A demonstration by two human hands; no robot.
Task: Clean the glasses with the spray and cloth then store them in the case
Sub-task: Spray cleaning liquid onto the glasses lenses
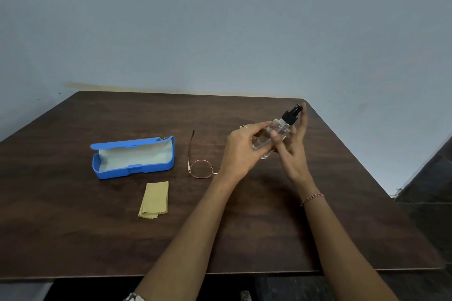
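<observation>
Both hands hold a small clear spray bottle (274,133) with a black pump top above the table, tilted to the right. My left hand (241,151) grips the bottle's body from the left. My right hand (292,146) holds it from the right, with a fingertip up at the black nozzle. Thin rose-gold glasses (199,166) lie on the table just left of my left wrist, which hides part of them. A blue case (133,157) lies open further left. In front of the case lies a folded yellow cloth (154,199).
The dark wooden table (97,239) stands against a grey wall. Its right edge runs diagonally past my right hand, and its front edge is close to my body. A dark floor shows at the right.
</observation>
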